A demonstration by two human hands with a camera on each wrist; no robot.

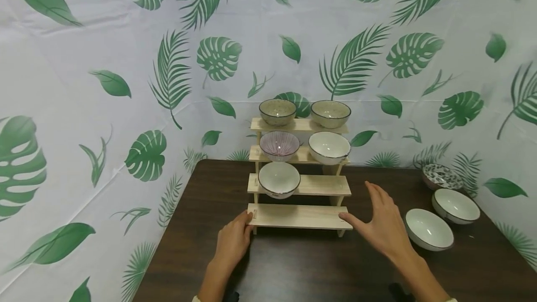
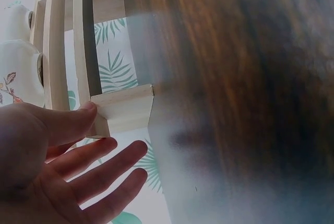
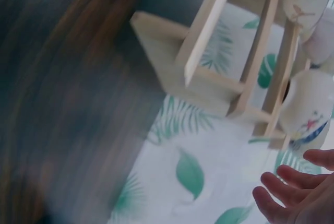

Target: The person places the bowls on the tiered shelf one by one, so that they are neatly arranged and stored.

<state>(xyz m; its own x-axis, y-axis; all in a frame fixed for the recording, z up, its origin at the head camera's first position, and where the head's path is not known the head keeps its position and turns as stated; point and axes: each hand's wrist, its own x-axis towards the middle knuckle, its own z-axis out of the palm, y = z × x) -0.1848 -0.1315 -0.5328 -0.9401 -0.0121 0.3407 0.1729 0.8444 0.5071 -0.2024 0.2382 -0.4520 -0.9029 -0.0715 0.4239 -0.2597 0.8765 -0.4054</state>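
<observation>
A light wooden stepped display stand (image 1: 299,216) holds bowls on its upper tiers. My left hand (image 1: 233,240) is at the left end of the lowest step; in the left wrist view its thumb (image 2: 78,119) and index finger pinch the board's corner, other fingers loosely extended. My right hand (image 1: 383,223) is spread beside the step's right end, its thumb close to the board; contact is unclear. Two speckled tan bowls (image 1: 278,112) stand on top. Below are a purple-streaked bowl (image 1: 279,146) and a white bowl (image 1: 329,147). Another white bowl (image 1: 279,179) sits on the third tier's left.
On the dark wooden table (image 1: 201,199), two white bowls (image 1: 429,229) and a black-and-white patterned bowl (image 1: 442,176) stand at the right, near my right hand. A leaf-print cloth (image 1: 251,13) hangs behind the table and along its sides.
</observation>
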